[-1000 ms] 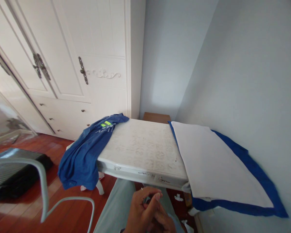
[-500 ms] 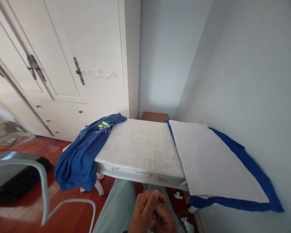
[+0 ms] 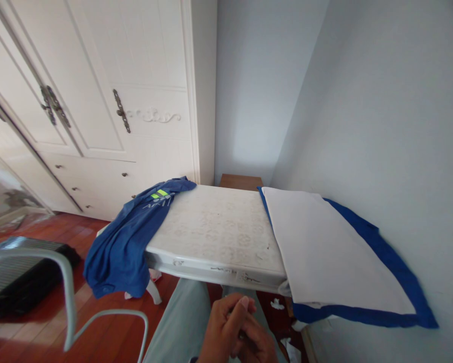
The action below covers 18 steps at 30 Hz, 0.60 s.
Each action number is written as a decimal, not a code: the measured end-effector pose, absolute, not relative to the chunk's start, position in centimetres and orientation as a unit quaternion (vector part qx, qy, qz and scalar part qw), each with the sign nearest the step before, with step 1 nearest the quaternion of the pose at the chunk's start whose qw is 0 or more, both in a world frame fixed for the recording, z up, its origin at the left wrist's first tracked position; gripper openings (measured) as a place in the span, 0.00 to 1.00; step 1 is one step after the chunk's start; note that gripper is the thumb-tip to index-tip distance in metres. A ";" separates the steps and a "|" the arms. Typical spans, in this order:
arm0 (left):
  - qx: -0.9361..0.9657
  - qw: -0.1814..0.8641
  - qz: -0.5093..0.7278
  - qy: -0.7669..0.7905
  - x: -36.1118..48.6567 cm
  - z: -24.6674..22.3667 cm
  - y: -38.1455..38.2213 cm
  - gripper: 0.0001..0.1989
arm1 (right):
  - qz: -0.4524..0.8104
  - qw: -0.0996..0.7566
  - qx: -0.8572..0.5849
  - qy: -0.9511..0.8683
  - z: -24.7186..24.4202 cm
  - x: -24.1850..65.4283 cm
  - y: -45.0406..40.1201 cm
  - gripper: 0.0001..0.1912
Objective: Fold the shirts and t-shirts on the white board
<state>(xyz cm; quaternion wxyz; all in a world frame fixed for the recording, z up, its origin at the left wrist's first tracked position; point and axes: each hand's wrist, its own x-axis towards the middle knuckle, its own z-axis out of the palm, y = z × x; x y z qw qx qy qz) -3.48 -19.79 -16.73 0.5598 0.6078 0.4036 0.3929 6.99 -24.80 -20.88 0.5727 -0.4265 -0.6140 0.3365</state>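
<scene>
My left hand (image 3: pixel 222 327) and my right hand (image 3: pixel 257 339) are clasped together over my lap, fingers curled around each other, below the front edge of a white table (image 3: pixel 215 227). Whether anything small lies between them is hidden. A crumpled blue shirt (image 3: pixel 126 242) with yellow-green marks hangs over the table's left end. Over the right end lies a white sheet (image 3: pixel 332 252) on top of a blue cloth (image 3: pixel 393 257), both reaching past the table edge.
A white wardrobe (image 3: pixel 151 60) stands behind on the left. At the lower left are a white metal frame (image 3: pixel 69 297) and a black-wrapped bundle (image 3: pixel 25 282) on the red floor. A brown box (image 3: pixel 240 181) sits behind the table. Paper scraps (image 3: pixel 277 304) lie below.
The view has shifted very slightly. My clasped hands remain nearly where they were, with a slight movement of the fingers.
</scene>
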 end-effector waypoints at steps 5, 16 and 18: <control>0.616 0.538 0.401 0.413 -3.8 -16.2 -19.4 0.28 | 0.405 0.582 -0.423 -0.564 -21.7 6.5 -25.2 0.25; 0.607 0.558 0.404 0.396 -3.0 -16.4 -20.2 0.27 | 0.543 0.545 -0.422 -0.479 -21.7 7.6 -24.9 0.25; 0.608 0.560 0.404 0.392 -2.9 -16.5 -20.3 0.28 | 0.555 0.546 -0.412 -0.474 -21.6 7.6 -25.0 0.27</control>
